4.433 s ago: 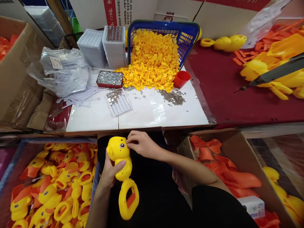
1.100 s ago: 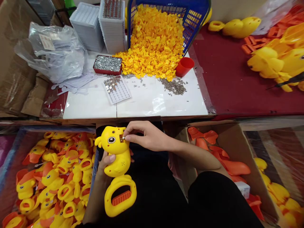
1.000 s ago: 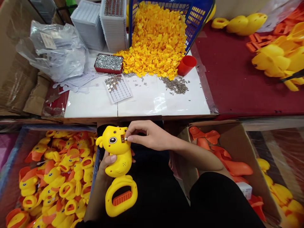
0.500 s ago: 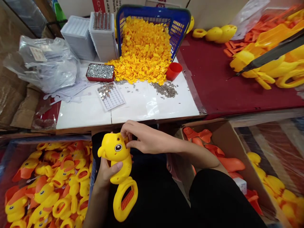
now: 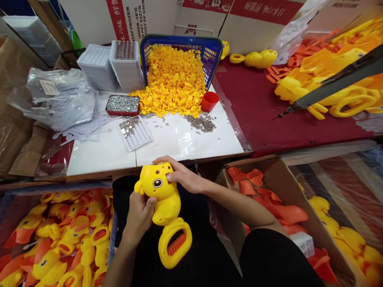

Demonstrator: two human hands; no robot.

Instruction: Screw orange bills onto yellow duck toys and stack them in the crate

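Currently the left hand point(image 5: 139, 215) is closed around the neck of the yellow toy point(image 5: 163, 195), thumb across its front. The toy sits at 6 o'clock, over the dark lap and just short of the worktop point(image 5: 101, 153) edge. The right hand point(image 5: 182, 179) is cupped narrow over the toy's head, one fingertip pressed beside the eye; whether a small part lies under the fingers cannot be told.

Beyond, at 12 o'clock, are a white cell tray point(image 5: 135, 132) and a loose screw pile point(image 5: 200, 122). A box of finished toys point(image 5: 60, 231) stands at 8 o'clock.

Risk, as judged: the toy is held in the air with nothing under it. Uneven pressure at the head could twist it in the left grip. Any small piece released there would likely drop into the lap or between the boxes.
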